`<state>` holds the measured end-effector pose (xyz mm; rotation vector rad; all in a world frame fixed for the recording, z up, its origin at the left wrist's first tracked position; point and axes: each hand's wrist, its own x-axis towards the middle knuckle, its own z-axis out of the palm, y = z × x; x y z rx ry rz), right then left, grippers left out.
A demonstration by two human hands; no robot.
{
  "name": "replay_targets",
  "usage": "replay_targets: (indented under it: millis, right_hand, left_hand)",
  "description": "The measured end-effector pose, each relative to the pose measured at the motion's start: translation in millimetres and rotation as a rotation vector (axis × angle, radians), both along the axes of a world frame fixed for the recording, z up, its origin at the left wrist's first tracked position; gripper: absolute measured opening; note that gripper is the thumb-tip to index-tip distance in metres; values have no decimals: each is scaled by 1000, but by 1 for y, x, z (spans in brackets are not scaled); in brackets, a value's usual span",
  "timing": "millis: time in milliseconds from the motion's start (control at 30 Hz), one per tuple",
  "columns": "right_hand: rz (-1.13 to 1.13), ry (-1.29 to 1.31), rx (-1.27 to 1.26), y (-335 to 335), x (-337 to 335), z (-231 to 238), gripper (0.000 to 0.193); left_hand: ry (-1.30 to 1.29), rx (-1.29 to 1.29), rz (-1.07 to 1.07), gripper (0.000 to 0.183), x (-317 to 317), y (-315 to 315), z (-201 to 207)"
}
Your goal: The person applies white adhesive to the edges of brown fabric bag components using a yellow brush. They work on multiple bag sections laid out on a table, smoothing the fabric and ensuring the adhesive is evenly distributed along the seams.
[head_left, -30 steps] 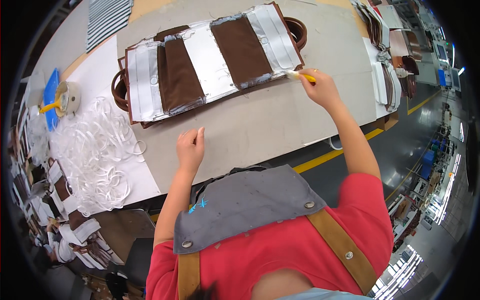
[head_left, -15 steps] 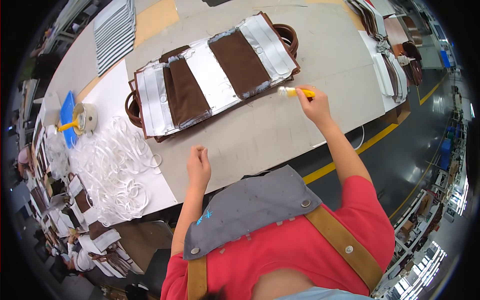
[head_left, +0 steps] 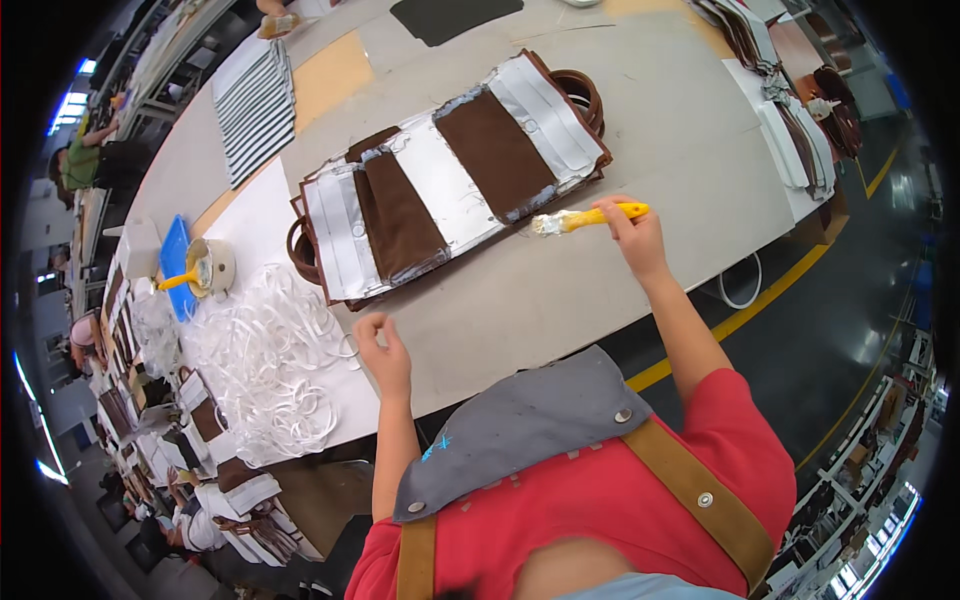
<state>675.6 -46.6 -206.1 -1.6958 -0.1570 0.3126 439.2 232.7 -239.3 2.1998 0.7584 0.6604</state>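
Observation:
My right hand [head_left: 640, 240] grips a brush [head_left: 580, 218] by its yellow handle; its bristles are coated in white paste and point left. Just beyond them lies a flat stack of bag panels [head_left: 450, 190], white with broad brown strips, with brown loop handles sticking out at both ends. Greyish smears run along the ends of the brown strips. My left hand [head_left: 383, 352] hovers at the near left corner of the stack, its fingers loosely bent and apart, nothing visible in them. Beside it spreads a tangled heap of thin white strips [head_left: 265, 370].
Left of the stack stand a white pot [head_left: 222, 268] with a second yellow-handled tool and a blue tray [head_left: 176, 265]. Striped sheets [head_left: 258, 120] and a dark sheet [head_left: 455, 18] lie farther back. More bag pieces [head_left: 795, 140] are piled at the right edge. A person's hand [head_left: 275, 8] shows at the far edge.
My left hand has moved left toward the white strips, and its fingers have loosened. The brush has shifted slightly left and is now seen side-on. The whole view has tilted a little.

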Motion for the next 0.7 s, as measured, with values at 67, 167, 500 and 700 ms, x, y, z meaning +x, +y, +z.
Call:
replay_targets:
  millis: [67, 167, 500, 700]
  right_hand:
    - [-47, 18, 81, 2, 4, 6, 18]
    - [-112, 49, 160, 4, 9, 13, 18]
    - [-113, 54, 181, 8, 10, 8, 24]
    - [13, 51, 141, 47, 16, 9, 24]
  left_hand:
    - [-21, 129, 89, 22, 5, 16, 11]
    - [-93, 319, 209, 21, 13, 46, 18]
    - [-94, 31, 361, 33, 18, 112, 5]
    - [85, 185, 330, 32, 37, 130, -13]
